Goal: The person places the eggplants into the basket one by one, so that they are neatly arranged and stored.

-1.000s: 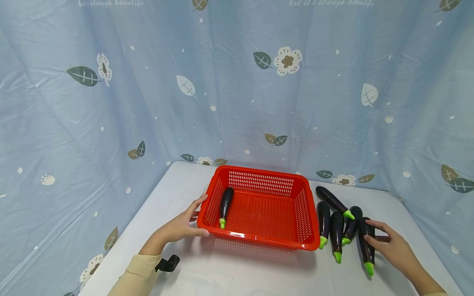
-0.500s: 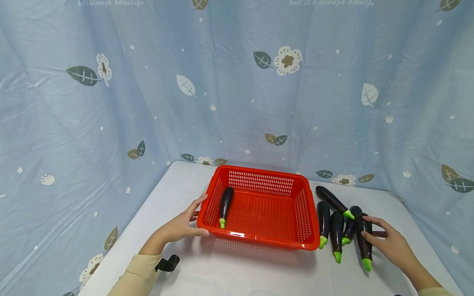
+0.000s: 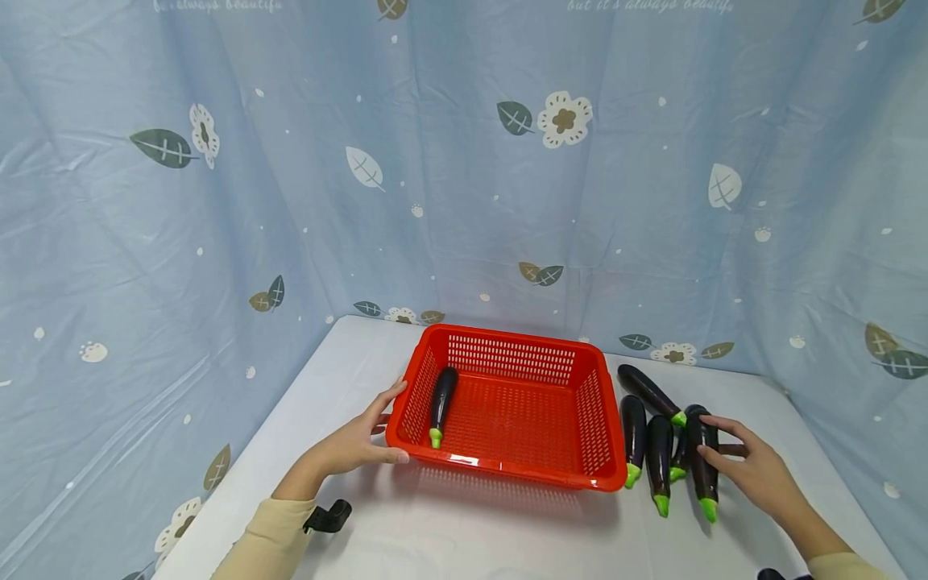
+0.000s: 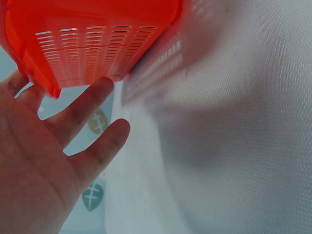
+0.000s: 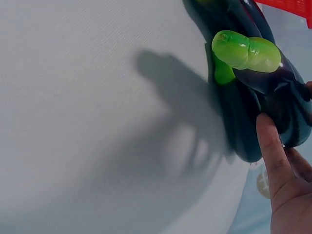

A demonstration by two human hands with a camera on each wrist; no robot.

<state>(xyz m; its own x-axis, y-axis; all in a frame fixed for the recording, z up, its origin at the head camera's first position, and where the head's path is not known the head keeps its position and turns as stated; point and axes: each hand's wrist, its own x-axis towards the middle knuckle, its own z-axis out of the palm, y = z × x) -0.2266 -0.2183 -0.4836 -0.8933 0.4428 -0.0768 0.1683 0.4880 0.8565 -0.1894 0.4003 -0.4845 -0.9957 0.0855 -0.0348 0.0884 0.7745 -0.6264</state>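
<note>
My right hand [image 3: 757,467] pinches a dark eggplant [image 3: 702,463] with a green stem, fingers near its upper end and thumb on its side. In the right wrist view, this eggplant [image 5: 292,87] overlaps another beneath it. Several more lie to its left, among them a slanted eggplant [image 3: 648,393] at the back and an upright-pointing eggplant [image 3: 659,459] in front. At the left end of the red plastic basket [image 3: 500,470], my left hand [image 3: 355,443] rests its spread fingers and thumb against the rim. One eggplant [image 3: 443,403] lies along the basket's left wall, inside.
A white cloth [image 3: 464,540] covers the table. Behind and to both sides hangs a blue curtain [image 3: 464,201] with leaves and flowers. A black device [image 3: 329,516] sits at the left sleeve cuff [image 3: 271,536].
My right hand has shifted left and slightly away from me with its eggplant, which now overlaps the eggplant beside it. The left hand and basket stay put.
</note>
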